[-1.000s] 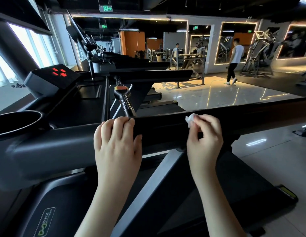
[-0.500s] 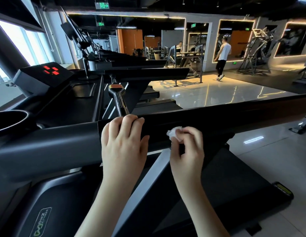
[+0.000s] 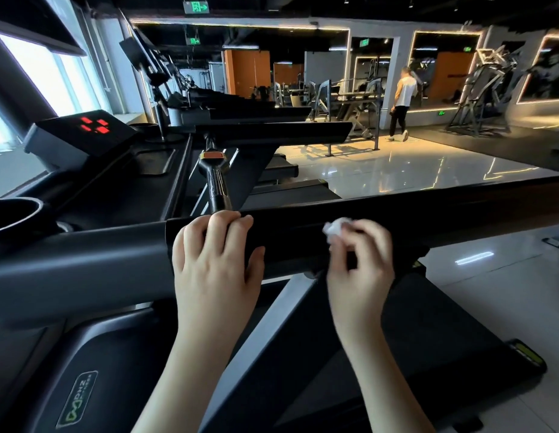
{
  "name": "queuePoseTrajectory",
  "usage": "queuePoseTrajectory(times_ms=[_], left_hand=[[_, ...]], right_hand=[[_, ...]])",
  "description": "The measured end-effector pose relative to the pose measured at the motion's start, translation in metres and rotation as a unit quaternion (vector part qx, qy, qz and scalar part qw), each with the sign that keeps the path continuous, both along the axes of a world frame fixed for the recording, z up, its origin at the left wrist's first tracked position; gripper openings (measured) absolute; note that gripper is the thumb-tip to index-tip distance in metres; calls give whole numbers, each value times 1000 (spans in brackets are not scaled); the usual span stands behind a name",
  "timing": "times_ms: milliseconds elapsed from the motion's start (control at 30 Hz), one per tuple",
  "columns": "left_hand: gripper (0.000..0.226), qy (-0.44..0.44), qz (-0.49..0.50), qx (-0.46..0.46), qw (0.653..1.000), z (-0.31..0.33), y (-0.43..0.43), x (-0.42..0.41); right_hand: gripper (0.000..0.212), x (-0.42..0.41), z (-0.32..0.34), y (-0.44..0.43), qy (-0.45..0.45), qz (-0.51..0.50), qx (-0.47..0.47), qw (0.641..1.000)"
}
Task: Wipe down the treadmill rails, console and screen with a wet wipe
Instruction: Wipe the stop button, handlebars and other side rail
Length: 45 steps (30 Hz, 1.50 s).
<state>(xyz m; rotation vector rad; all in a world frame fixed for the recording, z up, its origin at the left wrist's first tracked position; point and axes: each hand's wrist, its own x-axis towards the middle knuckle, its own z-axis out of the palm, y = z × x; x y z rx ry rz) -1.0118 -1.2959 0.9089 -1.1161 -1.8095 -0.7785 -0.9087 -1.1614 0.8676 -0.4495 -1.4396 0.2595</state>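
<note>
A black treadmill side rail (image 3: pixel 459 214) runs from left to right across the middle of the view. My left hand (image 3: pixel 215 260) grips the rail where its black part meets the grey console arm (image 3: pixel 84 260), fingers curled over the top. My right hand (image 3: pixel 359 260) pinches a small crumpled white wet wipe (image 3: pixel 334 228) against the rail's top front, a hand's width right of the left hand. The console (image 3: pixel 81 135) with red lights sits at the upper left. A cup holder (image 3: pixel 12 214) shows at the far left.
A handle with an orange tab (image 3: pixel 214 170) on the neighbouring treadmill juts toward the rail behind my left hand. More treadmills line up behind. The treadmill deck (image 3: pixel 428 354) lies below the rail. A person (image 3: pixel 403 104) walks across the glossy floor far back.
My right hand with the wipe slid left along the rail toward my left hand, then back right a little. My left hand kept its grip. The person in the background walked left.
</note>
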Motion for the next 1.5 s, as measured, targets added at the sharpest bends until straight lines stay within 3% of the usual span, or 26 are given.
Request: queuePoseTrajectory(times_ms=[100,233,433,600,767,967,1100,1267,1433,1500], left_hand=[[34,-3,3,2,1000,1,1,2],[35,-15,9,3,1000,2,2,4],[33,-17,17,2,1000,4,3,9],[37,-21,-2,-6,1000,10,14,16],[41,-15,-23,-31,999,6,30,20],[39,-10,-29,6,1000,2,33,20],[38,-9,-37,6,999,1,34,17],[37,-3,-45,9,999,0,35,16],[37,2,-47,13,999,-1,35,14],[37,4,-48,16,999,-2,35,14]], right_hand=[[6,-2,15,8,13,-5,-1,1000],[5,-4,19,2,-71,39,77,994],[6,15,16,29,11,-10,3,1000],[8,13,2,9,-82,49,62,993],[8,25,-8,27,7,-22,-29,999],[9,16,-22,3,-44,18,6,999],[9,16,-28,18,57,-17,-61,996],[7,8,-3,2,-20,1,19,1000],[6,23,20,39,63,-79,-29,994],[7,20,23,37,44,-79,-20,996]])
